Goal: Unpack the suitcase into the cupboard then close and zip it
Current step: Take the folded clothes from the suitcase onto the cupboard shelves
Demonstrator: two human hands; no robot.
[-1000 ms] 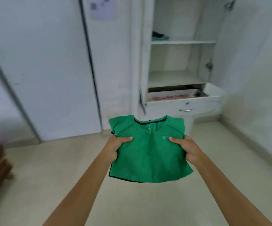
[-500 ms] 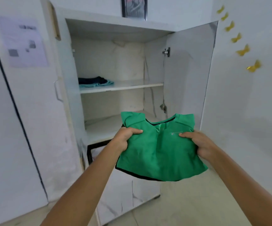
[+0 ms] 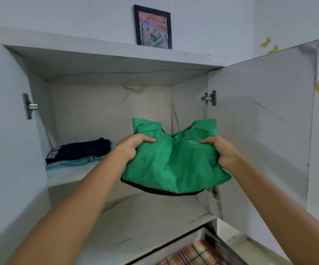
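Observation:
A folded green shirt [image 3: 174,163] with a black edge underneath is held up in front of the open white cupboard [image 3: 116,60]. My left hand [image 3: 133,148] grips its left side and my right hand [image 3: 221,152] grips its right side, thumbs on top. The shirt hangs at the height of the upper shelf [image 3: 68,175], towards its right half. On the left of that shelf lies a small stack of folded clothes [image 3: 78,153], dark navy over light blue. The suitcase is out of view.
The lower shelf [image 3: 145,226] is bare. Below it an open drawer [image 3: 193,253] shows striped cloth. The right door [image 3: 260,121] stands open, the left door [image 3: 5,131] too. A framed picture [image 3: 152,29] stands on the cupboard top.
I have come closer to the cupboard and the shirt has risen from drawer height to the upper shelf. Both hands keep the same hold.

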